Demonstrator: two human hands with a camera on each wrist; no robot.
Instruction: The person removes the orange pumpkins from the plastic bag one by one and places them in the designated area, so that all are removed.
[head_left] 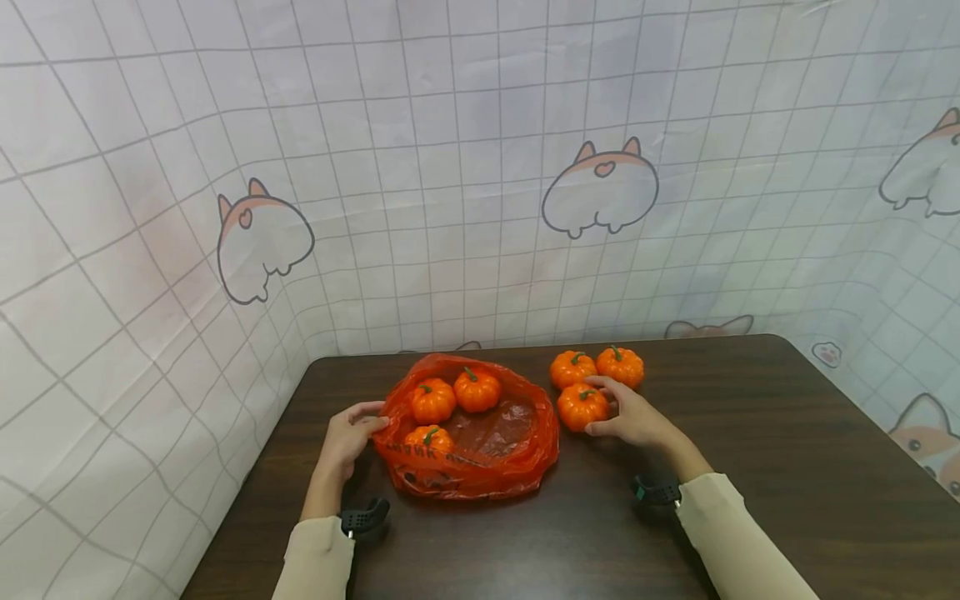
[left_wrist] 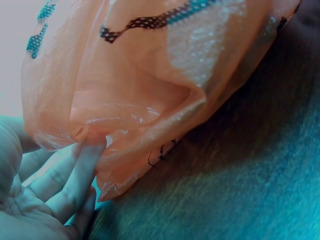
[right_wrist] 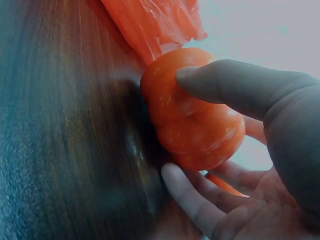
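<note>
An orange-red plastic bag [head_left: 480, 483] lies with its mouth spread wide, and three small orange pumpkins [head_left: 432, 402] with green stems sit inside it. My left hand [head_left: 347, 437] pinches the bag's left rim; in the left wrist view its fingers [left_wrist: 65, 192] meet the crumpled film. Just right of the bag, my right hand [head_left: 633, 417] holds another small pumpkin [head_left: 581, 408]. In the right wrist view the thumb [right_wrist: 220, 85] presses on this pumpkin [right_wrist: 190, 125] while the other fingers curl round its far side, partly hidden.
Two more pumpkins, one at the left [head_left: 572, 367] and one at the right [head_left: 621, 367], stand behind the held one near the back edge of the dark wooden table [head_left: 750, 433]. A white gridded curtain [head_left: 480, 250] with dog drawings hangs behind the table.
</note>
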